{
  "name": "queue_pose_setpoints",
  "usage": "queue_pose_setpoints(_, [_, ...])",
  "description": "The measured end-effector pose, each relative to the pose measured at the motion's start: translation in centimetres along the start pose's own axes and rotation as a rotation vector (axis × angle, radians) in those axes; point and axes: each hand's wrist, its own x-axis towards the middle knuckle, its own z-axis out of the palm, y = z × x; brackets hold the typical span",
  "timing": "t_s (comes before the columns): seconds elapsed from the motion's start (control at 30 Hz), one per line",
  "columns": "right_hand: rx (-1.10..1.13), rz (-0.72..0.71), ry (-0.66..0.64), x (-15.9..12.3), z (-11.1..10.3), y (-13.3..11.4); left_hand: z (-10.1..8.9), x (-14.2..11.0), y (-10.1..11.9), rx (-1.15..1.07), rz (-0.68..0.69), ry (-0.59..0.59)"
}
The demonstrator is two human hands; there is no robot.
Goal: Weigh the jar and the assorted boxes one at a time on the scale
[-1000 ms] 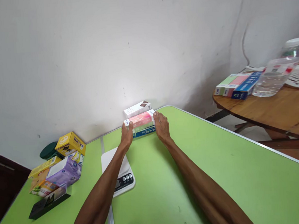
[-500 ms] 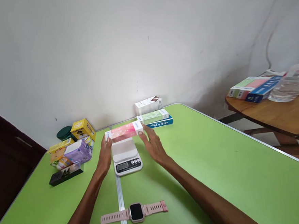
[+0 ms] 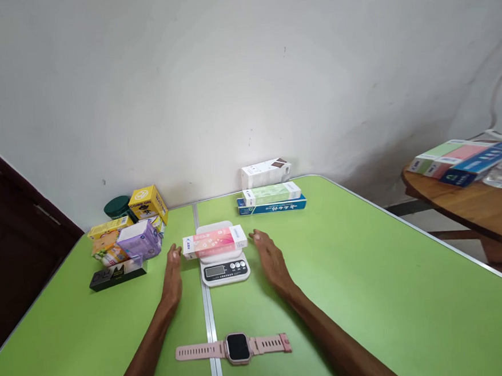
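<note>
A pink and white toothpaste box [image 3: 214, 242] lies crosswise on the platform of a white digital kitchen scale [image 3: 226, 273], its ends jutting past both sides. To the left of the box, my left hand [image 3: 173, 273] is held a small way off, fingers extended and holding nothing. My right hand [image 3: 272, 259] is just beyond the other end, fingers stretched forward and apart from the box. A smartwatch [image 3: 237, 348] with a pink strap lies flat on the green table in front of the scale.
Behind the scale, a green box [image 3: 272, 194] rests on a blue box [image 3: 273, 205], near a white box [image 3: 266, 174]. At left are a yellow box [image 3: 148, 203], a purple pack [image 3: 138, 240], a black box [image 3: 118, 274] and a green-lidded jar [image 3: 117, 206]. A wooden table [image 3: 463, 207] holds more boxes.
The pink toothpaste box has come down onto the scale's platform. Both hands have let go and moved apart from its ends. The camera view has shifted slightly.
</note>
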Motion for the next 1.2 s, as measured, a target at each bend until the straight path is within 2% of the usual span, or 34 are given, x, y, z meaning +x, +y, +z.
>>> queue_pose_setpoints(0.1, [0.061, 0.075, 0.044, 0.6, -0.9, 0.9, -0.9, 1.4, -2.1, -0.133, -0.034, 0.115])
queue_pose_setpoints(0.2, [0.083, 0.073, 0.059, 0.8, -1.4, 1.2, -1.5, 2.3, -3.0, -0.237, -0.052, 0.149])
queue_pose_setpoints(0.33, [0.057, 0.062, 0.062, 0.6, -1.4, 1.0, -1.2, 2.0, -2.8, -0.272, -0.033, 0.158])
queue_pose_setpoints(0.63, [0.045, 0.046, 0.075, 0.5, -1.3, 0.7, -1.3, 1.2, -2.9, -0.155, 0.007, 0.142])
queue_pose_setpoints(0.73, [0.009, 0.021, 0.077, 0.2, -1.3, 0.2, -1.1, 0.7, -2.4, -0.092, 0.027, 0.131])
queue_pose_setpoints(0.83, [-0.032, -0.048, 0.026, -0.3, -0.9, -0.5, -0.1, -0.8, -1.3, 0.025, 0.109, 0.112])
queue_pose_setpoints(0.93, [-0.048, -0.110, -0.069, -1.2, -0.2, -1.0, 1.3, -2.7, 0.0, 0.075, 0.167, 0.023])
queue_pose_setpoints(1.03, [-0.053, -0.098, -0.067, -2.2, 0.5, -1.6, 2.2, -4.2, 1.1, 0.041, 0.167, -0.038])
queue_pose_setpoints(1.13, [-0.024, -0.100, -0.070, -3.0, 1.2, -2.7, 1.8, -4.9, 2.1, 0.001, 0.185, 0.006])
queue_pose_setpoints(1.2, [0.006, -0.113, -0.109, -3.4, 2.3, -4.0, 0.7, -5.2, 2.9, -0.015, 0.210, 0.102])
